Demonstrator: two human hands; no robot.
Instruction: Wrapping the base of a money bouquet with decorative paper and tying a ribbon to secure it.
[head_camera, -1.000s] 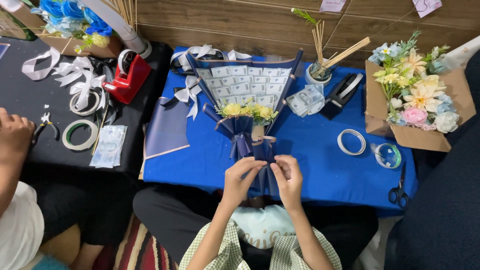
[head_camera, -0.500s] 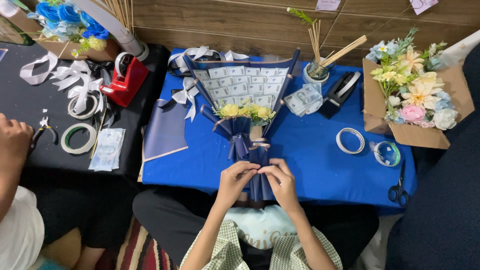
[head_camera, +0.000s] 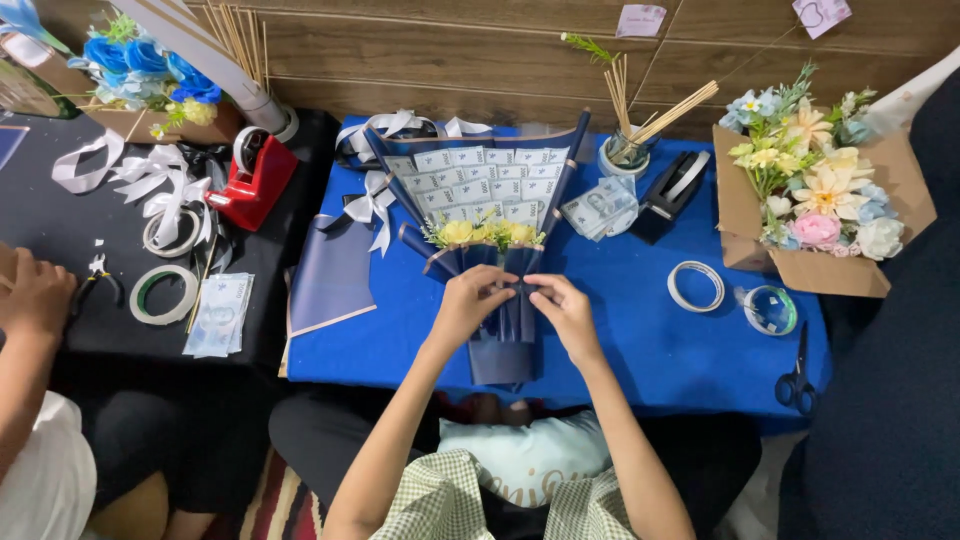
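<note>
My left hand and right hand have slid up from the bouquet's stem to its waist, fingers pinching the dark blue wrap just under the yellow blooms; I judge I'm now gathering the neck tight; the bouquet lies mid-bench, banknote fan pointing away from me; right of it sit two tape rolls and scissors; left of it, a loose wrap sheet; farther left, another person's hand rests by pliers.
</note>
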